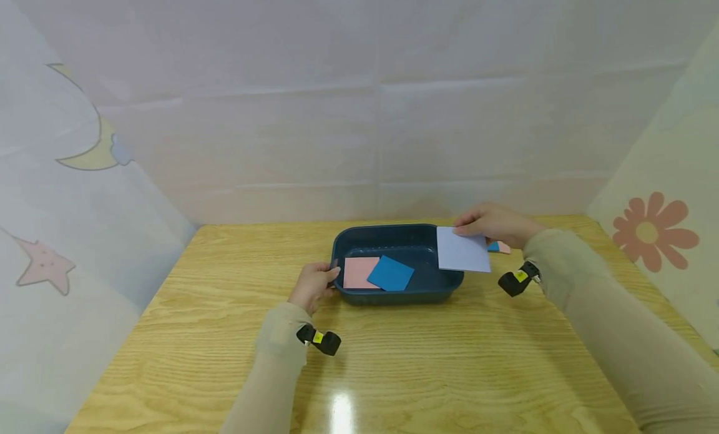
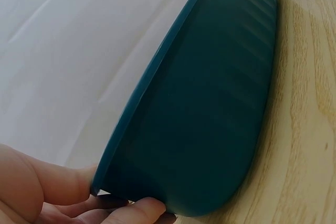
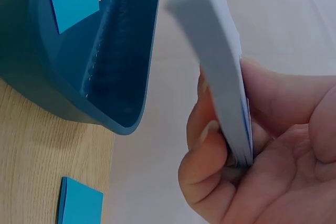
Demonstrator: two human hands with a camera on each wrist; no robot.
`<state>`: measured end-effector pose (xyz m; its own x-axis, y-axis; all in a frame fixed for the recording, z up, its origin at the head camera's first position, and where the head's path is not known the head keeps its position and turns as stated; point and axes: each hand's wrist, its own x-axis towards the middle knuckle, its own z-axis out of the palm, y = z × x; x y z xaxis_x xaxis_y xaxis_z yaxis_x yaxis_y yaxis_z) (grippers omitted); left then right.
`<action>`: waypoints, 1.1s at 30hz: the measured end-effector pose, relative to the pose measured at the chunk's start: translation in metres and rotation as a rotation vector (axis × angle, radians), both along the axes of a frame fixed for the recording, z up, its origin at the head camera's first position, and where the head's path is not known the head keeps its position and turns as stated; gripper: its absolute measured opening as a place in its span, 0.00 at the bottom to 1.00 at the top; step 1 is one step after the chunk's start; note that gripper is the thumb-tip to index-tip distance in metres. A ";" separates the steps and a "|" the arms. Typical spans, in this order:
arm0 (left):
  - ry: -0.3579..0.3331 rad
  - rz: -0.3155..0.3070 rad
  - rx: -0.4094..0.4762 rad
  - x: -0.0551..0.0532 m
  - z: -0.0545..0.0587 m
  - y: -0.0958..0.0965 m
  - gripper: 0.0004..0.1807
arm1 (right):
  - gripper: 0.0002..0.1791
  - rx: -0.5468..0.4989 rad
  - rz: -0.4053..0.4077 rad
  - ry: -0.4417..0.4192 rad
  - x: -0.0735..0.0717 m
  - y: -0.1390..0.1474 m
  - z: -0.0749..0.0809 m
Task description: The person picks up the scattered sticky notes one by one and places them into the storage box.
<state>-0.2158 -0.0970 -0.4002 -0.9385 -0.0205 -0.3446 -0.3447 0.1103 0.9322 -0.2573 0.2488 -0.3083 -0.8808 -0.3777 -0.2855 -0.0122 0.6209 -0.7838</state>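
Note:
A dark teal plastic tub (image 1: 401, 296) sits toward the back of the table. My left hand (image 1: 311, 284) grips its left end, the thumb on the rim and the fingers below it in the left wrist view. Inside the tub lie a pink square (image 1: 359, 273) and a blue square (image 1: 391, 273), the blue one overlapping the pink. My right hand (image 1: 491, 225) pinches a white square piece (image 1: 463, 251) by its upper edge, over the tub's right end. In the right wrist view this white piece shows a thick, layered edge between thumb and fingers.
To the right of the tub, a small blue piece (image 1: 493, 246) and a pink piece (image 1: 504, 248) lie on the wooden table (image 1: 224, 296), partly hidden behind the white one. A pale wall (image 1: 359, 140) rises behind the table, with printed sheets at both sides.

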 end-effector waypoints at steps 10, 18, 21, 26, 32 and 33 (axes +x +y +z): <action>-0.009 -0.001 -0.001 -0.002 -0.002 -0.001 0.16 | 0.23 -0.015 0.030 0.001 -0.003 -0.012 0.002; -0.015 -0.003 0.003 -0.002 -0.001 -0.001 0.16 | 0.22 -0.004 0.034 -0.014 -0.007 -0.024 0.003; -0.011 -0.003 0.002 -0.002 -0.001 -0.001 0.16 | 0.21 0.006 0.026 -0.008 -0.009 -0.027 0.002; -0.001 -0.001 0.000 0.001 0.000 -0.001 0.16 | 0.21 0.032 0.030 0.005 -0.011 -0.034 0.000; 0.009 -0.004 0.007 0.003 0.001 0.000 0.17 | 0.21 0.048 0.067 -0.006 -0.011 -0.040 -0.001; 0.007 -0.002 0.007 0.003 0.001 0.000 0.17 | 0.20 0.050 0.072 -0.009 -0.011 -0.041 -0.001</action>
